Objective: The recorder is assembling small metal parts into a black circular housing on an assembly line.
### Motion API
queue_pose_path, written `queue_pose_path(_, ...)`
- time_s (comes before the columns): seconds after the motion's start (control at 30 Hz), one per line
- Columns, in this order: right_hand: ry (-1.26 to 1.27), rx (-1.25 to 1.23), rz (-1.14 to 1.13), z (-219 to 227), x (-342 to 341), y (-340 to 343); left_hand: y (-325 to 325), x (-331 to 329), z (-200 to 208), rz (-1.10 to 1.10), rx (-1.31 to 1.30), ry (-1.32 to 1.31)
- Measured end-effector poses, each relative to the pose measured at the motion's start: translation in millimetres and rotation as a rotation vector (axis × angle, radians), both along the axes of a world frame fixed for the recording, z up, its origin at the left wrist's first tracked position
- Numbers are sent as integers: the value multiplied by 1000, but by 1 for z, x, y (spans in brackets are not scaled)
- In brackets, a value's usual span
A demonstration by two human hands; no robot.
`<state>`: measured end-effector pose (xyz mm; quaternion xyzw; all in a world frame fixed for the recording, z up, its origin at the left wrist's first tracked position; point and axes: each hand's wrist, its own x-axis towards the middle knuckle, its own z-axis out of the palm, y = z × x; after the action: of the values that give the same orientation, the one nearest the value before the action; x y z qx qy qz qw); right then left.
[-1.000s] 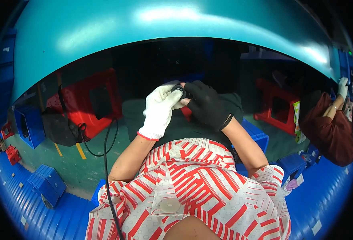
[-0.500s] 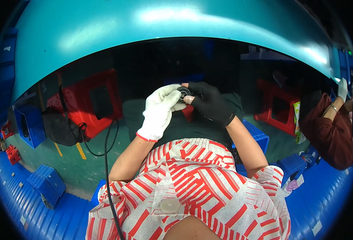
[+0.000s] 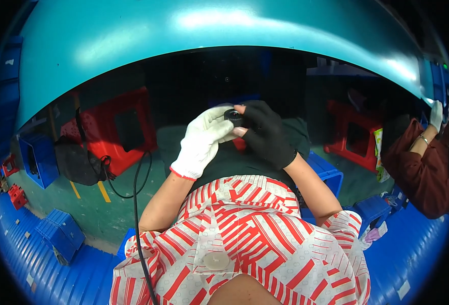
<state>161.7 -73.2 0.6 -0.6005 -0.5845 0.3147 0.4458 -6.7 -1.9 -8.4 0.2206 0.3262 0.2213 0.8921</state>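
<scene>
A small black wheel [image 3: 233,117] with a ribbed tread is held in front of my body, over my dark-clothed lap. My left hand [image 3: 207,130], in a white knitted glove with a red cuff, pinches it between thumb and fingers. From the other side my right hand [image 3: 265,131], in a black glove that leaves the thumb and a fingertip bare, has its fingertips closed around the wheel's right edge. The wheel is tilted, and its hub is mostly out of sight. Whether the right palm hides anything else I cannot tell.
A teal tabletop [image 3: 133,40] curves across the far side. Red stools [image 3: 102,137] stand left and right, a black bag [image 3: 77,161] by the left one. Blue crates [image 3: 40,160] sit on the green floor. A black cable [image 3: 135,203] hangs at my left. Another person [image 3: 423,168] works at right.
The wheel has turned from showing its spoked face to showing more of its tread. My right fingers have shifted around its edge, and black loops near them no longer show.
</scene>
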Motion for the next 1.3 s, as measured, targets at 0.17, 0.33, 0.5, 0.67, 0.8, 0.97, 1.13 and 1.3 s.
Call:
queue_pose_path(0.17,149,-138,3,-2,0,-5,0,1,14,-17,114,120)
queue_pose_path(0.33,166,-152,47,-7,-1,-6,-1,0,18,-5,118,108)
queue_pose_path(0.5,216,-153,-7,-6,-4,-3,1,0,16,-13,129,153)
queue_pose_path(0.67,136,-103,-56,-4,1,2,-1,4,13,102,76,202)
queue_pose_path(0.8,-433,-249,-90,7,16,11,7,-4,-9,238,72,261)
queue_pose_path(0.97,-393,321,-90,78,58,29,11,-11,-13,176,97,266)
queue_pose_path(1.13,-744,632,-436,116,162,108,11,-2,-19,79,74,244)
queue_pose_path(1.3,-1088,408,-713,93,247,224,9,9,-9,155,109,279)
